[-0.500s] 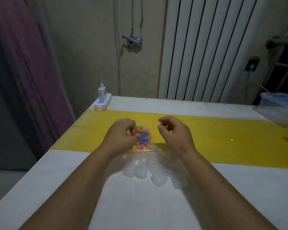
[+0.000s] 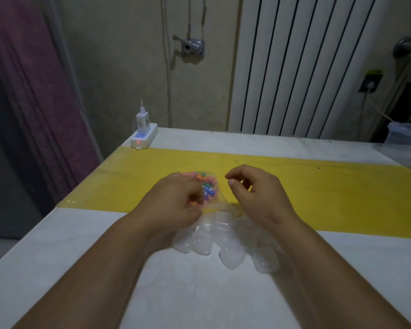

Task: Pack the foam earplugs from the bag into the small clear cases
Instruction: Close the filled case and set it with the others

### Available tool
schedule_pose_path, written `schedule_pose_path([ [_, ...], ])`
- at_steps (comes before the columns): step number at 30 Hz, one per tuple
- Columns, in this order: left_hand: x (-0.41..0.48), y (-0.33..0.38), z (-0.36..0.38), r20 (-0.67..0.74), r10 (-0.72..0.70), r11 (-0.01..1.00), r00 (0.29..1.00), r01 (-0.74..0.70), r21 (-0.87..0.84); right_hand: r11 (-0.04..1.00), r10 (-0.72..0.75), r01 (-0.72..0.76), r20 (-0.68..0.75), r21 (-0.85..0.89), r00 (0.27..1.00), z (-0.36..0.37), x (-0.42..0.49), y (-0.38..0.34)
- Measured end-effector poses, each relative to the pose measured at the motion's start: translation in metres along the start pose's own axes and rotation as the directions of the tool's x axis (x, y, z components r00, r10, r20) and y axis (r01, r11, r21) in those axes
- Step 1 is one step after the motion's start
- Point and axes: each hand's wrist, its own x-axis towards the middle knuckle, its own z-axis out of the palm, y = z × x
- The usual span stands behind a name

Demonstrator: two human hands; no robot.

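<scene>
A clear plastic bag (image 2: 217, 205) of coloured foam earplugs (image 2: 205, 186) lies on the yellow strip of the table. My left hand (image 2: 173, 200) grips the bag's left side, its fingers curled over the plastic. Just right of the bag hovers my right hand (image 2: 254, 193), with thumb and forefinger pinched close and nothing visible between them. Several small clear cases (image 2: 223, 243) lie in a heap on the white cloth below both hands, partly hidden by my wrists.
The white table (image 2: 199, 293) carries a yellow band (image 2: 318, 186) across its middle. A power strip with a charger (image 2: 142, 136) sits at the far left corner. A clear bag or box (image 2: 406, 138) lies at the far right edge. A radiator stands behind the table.
My right hand has drawn slightly away from the bag to the right. My left hand stays on the bag.
</scene>
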Motion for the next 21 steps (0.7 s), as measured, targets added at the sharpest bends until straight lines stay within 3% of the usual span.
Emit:
schedule_pose_path([
  [7,0.006,0.001,0.005,-0.041,-0.279,0.947,0.96,0.268,-0.177,0.999,0.009,-0.01,-0.032,-0.032,0.999,0.004,-0.002,-0.004],
  [10,0.008,0.006,0.005,-0.06,-0.441,0.84,0.895,0.389,-0.377,0.998,0.045,-0.048,-0.067,-0.043,0.997,0.004,-0.003,-0.005],
  [14,0.007,0.011,0.0,0.023,-0.529,0.616,0.849,0.402,-0.678,0.996,0.071,-0.072,-0.041,-0.043,0.997,0.009,-0.004,-0.006],
  [21,0.008,0.011,-0.002,0.034,-0.547,0.568,0.836,0.401,-0.719,0.998,0.027,-0.025,0.031,-0.05,0.999,0.017,-0.004,-0.009],
])
